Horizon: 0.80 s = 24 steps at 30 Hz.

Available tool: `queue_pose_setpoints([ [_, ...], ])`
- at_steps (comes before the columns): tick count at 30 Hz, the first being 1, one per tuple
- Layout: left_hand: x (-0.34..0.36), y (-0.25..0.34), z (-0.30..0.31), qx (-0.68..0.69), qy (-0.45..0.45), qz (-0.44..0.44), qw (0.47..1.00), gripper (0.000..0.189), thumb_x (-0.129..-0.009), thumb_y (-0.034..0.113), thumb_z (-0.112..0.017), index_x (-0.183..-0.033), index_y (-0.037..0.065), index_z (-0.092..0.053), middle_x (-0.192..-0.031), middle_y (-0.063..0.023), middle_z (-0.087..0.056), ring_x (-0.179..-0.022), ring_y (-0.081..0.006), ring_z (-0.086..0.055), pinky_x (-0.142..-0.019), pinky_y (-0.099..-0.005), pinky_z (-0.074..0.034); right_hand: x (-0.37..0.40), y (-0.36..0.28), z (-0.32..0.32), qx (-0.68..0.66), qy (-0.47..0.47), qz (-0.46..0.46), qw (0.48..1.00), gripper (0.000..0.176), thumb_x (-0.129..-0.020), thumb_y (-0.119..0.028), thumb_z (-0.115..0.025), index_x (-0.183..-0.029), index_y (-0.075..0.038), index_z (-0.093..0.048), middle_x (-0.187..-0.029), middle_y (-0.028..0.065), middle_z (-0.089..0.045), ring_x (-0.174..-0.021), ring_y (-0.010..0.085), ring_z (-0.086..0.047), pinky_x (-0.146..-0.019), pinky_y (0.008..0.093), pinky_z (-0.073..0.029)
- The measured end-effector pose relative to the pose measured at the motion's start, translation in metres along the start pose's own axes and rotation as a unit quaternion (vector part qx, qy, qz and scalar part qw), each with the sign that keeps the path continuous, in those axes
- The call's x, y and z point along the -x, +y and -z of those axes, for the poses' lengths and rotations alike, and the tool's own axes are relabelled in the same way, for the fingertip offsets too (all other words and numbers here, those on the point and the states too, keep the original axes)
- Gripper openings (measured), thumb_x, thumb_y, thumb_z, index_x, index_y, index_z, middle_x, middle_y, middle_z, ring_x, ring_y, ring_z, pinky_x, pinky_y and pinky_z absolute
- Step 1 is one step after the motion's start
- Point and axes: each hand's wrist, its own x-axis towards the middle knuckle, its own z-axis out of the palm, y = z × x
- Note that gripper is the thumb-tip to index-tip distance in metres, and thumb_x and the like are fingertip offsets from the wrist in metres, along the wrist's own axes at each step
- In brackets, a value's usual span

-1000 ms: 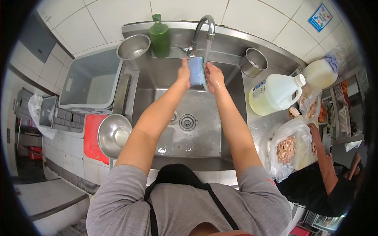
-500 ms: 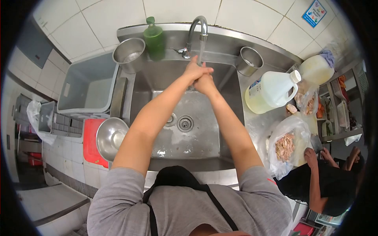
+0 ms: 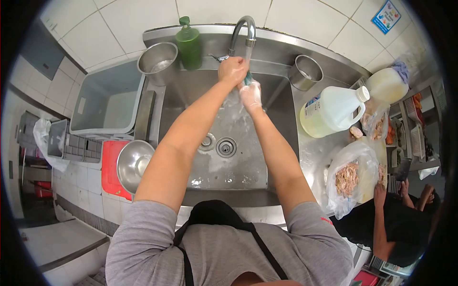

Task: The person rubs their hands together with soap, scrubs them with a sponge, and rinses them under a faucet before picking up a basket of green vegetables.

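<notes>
Both my hands are close together under the running tap (image 3: 244,28), over the back of the steel sink (image 3: 229,176). Its fingers curled in, my left hand (image 3: 233,70) is closed at a small teal piece (image 3: 247,78) that looks like a scouring pad. Just below it, my right hand (image 3: 251,96) looks white and wet as water runs over it. The teal piece lies against that hand's finger end, and its fingers are hidden. Splashing water falls past the hands toward the drain (image 3: 226,147).
A green pump bottle (image 3: 189,50) and a steel pot (image 3: 158,64) stand at the back left. To the right are a smaller pot (image 3: 305,72), a large jug (image 3: 329,114) and a plastic bag of shredded meat (image 3: 347,179). Another person's hand (image 3: 380,193) works beyond.
The hands were clasped together bare under the stream; now the left is slightly higher, the right has slid lower and looks white, and the teal piece shows between them.
</notes>
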Motion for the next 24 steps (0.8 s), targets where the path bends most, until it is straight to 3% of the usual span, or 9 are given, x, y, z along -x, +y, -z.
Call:
queue_pose_setpoints([
  [2,0.002,0.001,-0.002,-0.019,-0.044,0.012,0.999,0.036,-0.075,0.038,-0.055,-0.079,0.002,-0.056,-0.075,-0.0153,-0.059,-0.068,-0.0293,-0.055,-0.064,-0.0358,-0.042,-0.012,0.015,-0.004,0.027,-0.039,-0.090,0.995,0.031,-0.071,-0.031,-0.055,-0.075,0.000,-0.056,-0.067,0.0179,-0.059,-0.070,0.0357,-0.058,-0.063,0.0377,-0.044],
  [4,0.012,-0.003,-0.021,0.416,-0.108,0.174,0.886,0.058,-0.069,0.041,-0.061,-0.110,0.005,-0.044,-0.104,-0.0172,-0.052,-0.085,-0.0277,-0.055,-0.070,-0.0442,-0.043,-0.013,0.001,-0.006,0.014,-0.066,-0.188,0.980,0.041,-0.075,-0.035,-0.049,-0.097,-0.001,-0.054,-0.096,0.0212,-0.056,-0.097,0.0362,-0.051,-0.079,0.0420,-0.040],
  [7,0.016,-0.039,-0.044,0.542,-0.207,0.157,0.799,0.066,-0.073,0.043,-0.058,-0.121,0.006,-0.031,-0.117,-0.0140,-0.041,-0.098,-0.0283,-0.049,-0.075,-0.0482,-0.042,-0.014,-0.003,-0.032,0.157,0.215,-0.027,0.964,0.043,-0.076,-0.013,-0.045,-0.118,-0.004,-0.042,-0.104,0.0226,-0.048,-0.098,0.0368,-0.047,-0.082,0.0452,-0.038],
  [9,0.018,-0.036,-0.028,0.646,-0.217,0.239,0.691,0.056,-0.080,0.045,-0.050,-0.118,0.007,-0.036,-0.116,-0.0125,-0.043,-0.102,-0.0286,-0.047,-0.080,-0.0470,-0.040,0.000,-0.001,-0.014,0.156,0.062,0.037,0.985,0.045,-0.080,-0.023,-0.042,-0.120,-0.004,-0.039,-0.115,0.0225,-0.041,-0.107,0.0327,-0.041,-0.088,0.0441,-0.033],
  [10,0.015,-0.043,-0.026,0.648,-0.217,0.240,0.690,0.056,-0.080,0.045,-0.050,-0.118,0.007,-0.036,-0.116,-0.0125,-0.043,-0.102,-0.0286,-0.047,-0.080,-0.0470,-0.040,0.006,0.001,-0.005,0.151,-0.096,0.094,0.979,0.049,-0.083,-0.033,-0.039,-0.122,-0.004,-0.036,-0.125,0.0224,-0.035,-0.116,0.0286,-0.035,-0.093,0.0431,-0.028],
  [14,0.027,-0.027,-0.023,0.539,-0.229,0.222,0.780,0.065,-0.079,0.056,-0.042,-0.126,0.013,-0.030,-0.127,-0.0104,-0.037,-0.113,-0.0279,-0.040,-0.087,-0.0487,-0.035,-0.015,0.007,-0.001,0.099,-0.033,-0.044,0.994,0.062,-0.085,-0.041,-0.034,-0.134,-0.011,-0.010,-0.139,0.0138,-0.011,-0.128,0.0314,-0.008,-0.091,0.0639,-0.005],
  [16,0.035,-0.016,-0.028,0.441,-0.105,0.220,0.864,0.070,-0.077,0.060,-0.040,-0.129,0.014,-0.027,-0.128,-0.0118,-0.036,-0.114,-0.0263,-0.039,-0.090,-0.0474,-0.032,-0.027,0.004,0.004,0.076,-0.027,-0.097,0.992,0.064,-0.085,-0.039,-0.037,-0.134,-0.009,-0.008,-0.137,0.0165,-0.014,-0.127,0.0322,-0.012,-0.097,0.0554,-0.010],
  [20,0.011,-0.044,-0.036,0.594,-0.164,0.272,0.739,0.068,-0.078,0.062,-0.034,-0.125,0.012,-0.032,-0.131,-0.0123,-0.030,-0.119,-0.0304,-0.027,-0.091,-0.0545,-0.021,0.009,-0.001,-0.002,-0.210,-0.024,-0.152,0.966,0.070,-0.083,-0.028,-0.047,-0.132,0.000,-0.006,-0.132,0.0214,-0.023,-0.123,0.0298,-0.024,-0.097,0.0308,-0.023],
  [24,0.030,-0.034,-0.039,0.597,-0.152,0.238,0.751,0.066,-0.077,0.060,-0.040,-0.122,0.011,-0.035,-0.123,-0.0107,-0.038,-0.112,-0.0295,-0.035,-0.082,-0.0554,-0.031,0.009,-0.010,0.002,-0.212,0.031,-0.161,0.963,0.071,-0.081,-0.031,-0.051,-0.131,0.000,-0.013,-0.120,0.0155,-0.039,-0.106,0.0238,-0.042,-0.085,0.0295,-0.035],
])
